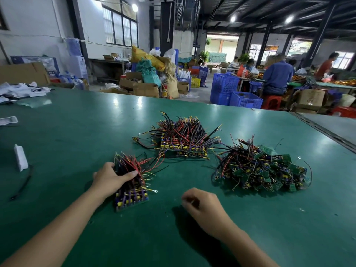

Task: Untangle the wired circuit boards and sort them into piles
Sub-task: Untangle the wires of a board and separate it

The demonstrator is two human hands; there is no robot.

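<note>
The tangled heap of loose circuit boards lies at about two o'clock from the right hand, near it across bare green bench, and well apart from the left hand. So the right hand is the nearer one for drawing the next board out, in my judgement. The heap has no clear long axis; it spreads a little wider left to right, with small green boards lying at all angles among black, red and yellow wires, and ring terminals poking from its edges.

The left hand lies palm down on a small sorted stack of wired boards, fingers wrapped over the wire ends, holding them pressed together. That stack runs from about six o'clock to twelve, boards at the near end, wires fanning away.

The right hand hangs just above the bench, fingers curled loosely inward; I cannot tell whether it pinches anything.

At twelve o'clock, beyond both hands, sits the larger sorted pile, boards lined up in rows along its near edge with wires bristling upward.
</note>
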